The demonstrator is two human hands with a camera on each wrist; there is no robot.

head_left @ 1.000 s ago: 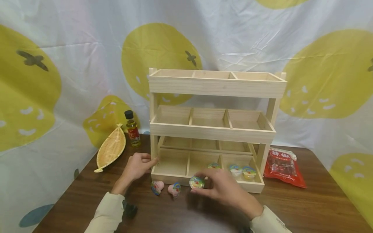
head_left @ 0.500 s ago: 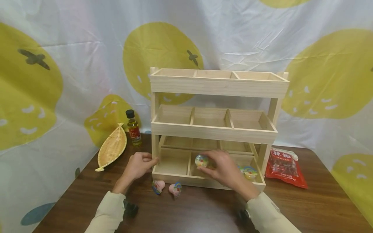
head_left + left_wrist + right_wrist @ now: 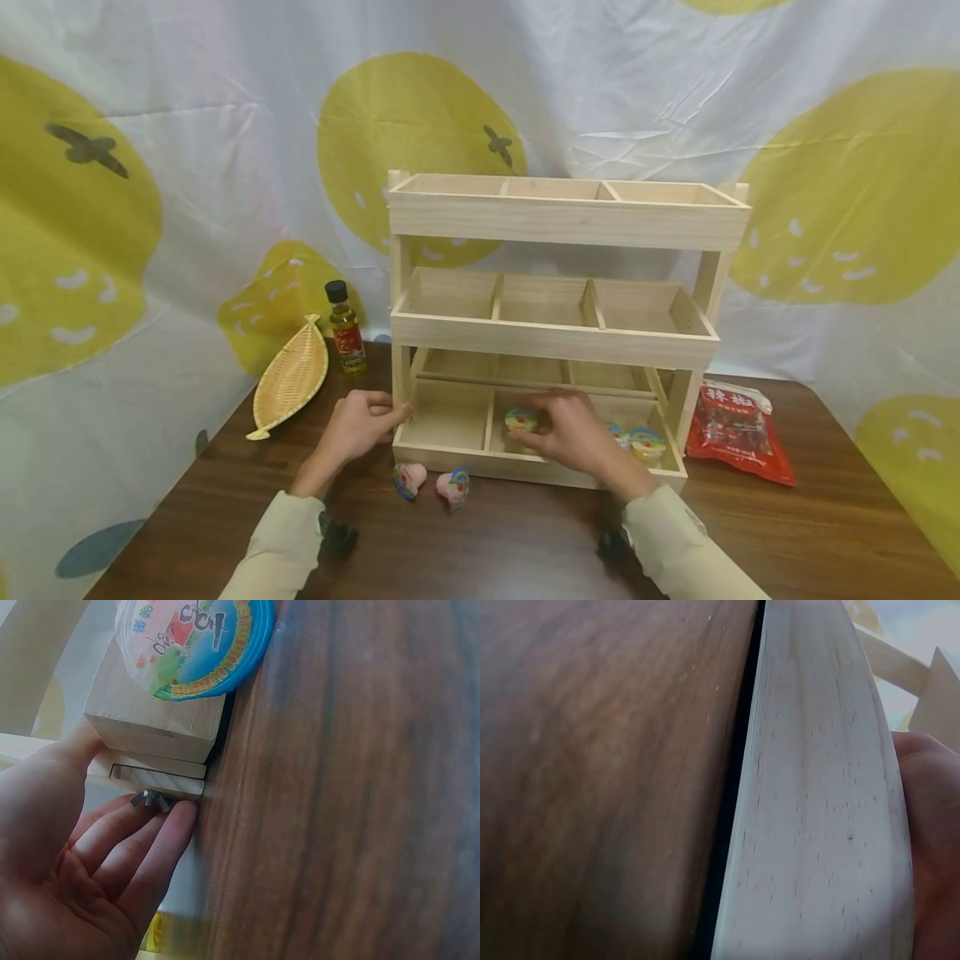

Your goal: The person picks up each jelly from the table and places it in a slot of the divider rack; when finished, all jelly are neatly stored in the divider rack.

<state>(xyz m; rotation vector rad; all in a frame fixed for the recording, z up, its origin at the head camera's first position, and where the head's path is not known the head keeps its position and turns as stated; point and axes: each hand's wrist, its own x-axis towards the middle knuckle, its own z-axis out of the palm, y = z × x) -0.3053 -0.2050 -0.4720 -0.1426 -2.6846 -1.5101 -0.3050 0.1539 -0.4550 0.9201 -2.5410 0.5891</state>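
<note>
Wooden rack: left hand holds its side, right hand pinches a cup at the low tray (both with fingers partly open).

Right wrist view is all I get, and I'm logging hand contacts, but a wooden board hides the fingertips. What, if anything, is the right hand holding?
Observer: In the head view, the right hand pinches a small lidded cup at the bottom tier's middle compartment.
Operator: And the left hand?
Observer: It grips the left side of the wooden rack, beside a wing nut.
Operator: Any cups outside the rack?
Observer: Two pink cups lie on the table, just in front of it.
</note>
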